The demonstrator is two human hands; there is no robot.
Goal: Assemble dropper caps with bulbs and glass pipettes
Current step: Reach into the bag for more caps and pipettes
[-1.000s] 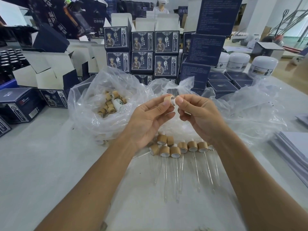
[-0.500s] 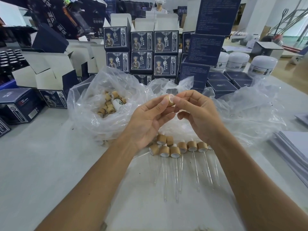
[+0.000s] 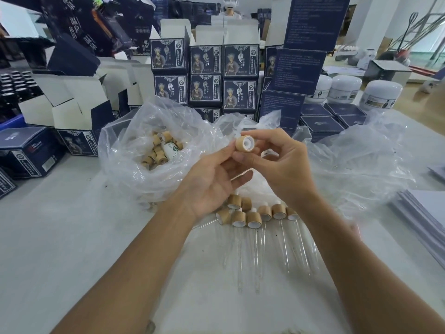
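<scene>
Both forearms reach in from the near edge of the bench (image 3: 60,237) and converge toward its middle, wrists raised above the surface. Under the wrists a cluster of finished droppers (image 3: 252,220) lies on the bench, wooden collars side by side and glass pipettes (image 3: 256,256) pointing back at the near edge. The left hand (image 3: 212,182) is turned palm-up, fingers loosely extended, with thumb and forefinger tips meeting the left side of a wooden cap (image 3: 243,143) held in the air above the middle of the bench. The right hand (image 3: 281,165) comes in from the other side, thumb beneath and forefinger curled over the top, pinching the same cap; its other fingers are curled under. The cap's open end faces the camera and shows a white insert inside the collar. Behind and left of the hands a clear plastic bag (image 3: 125,150) sags open, holding loose wooden caps (image 3: 159,150) and one small white bottle. More crumpled clear plastic (image 3: 361,160) spreads toward the right edge, where a stack of pale sheets (image 3: 423,213) lies. Along the far edge stand stacked dark blue boxes (image 3: 204,75) and white jars (image 3: 382,95).
</scene>
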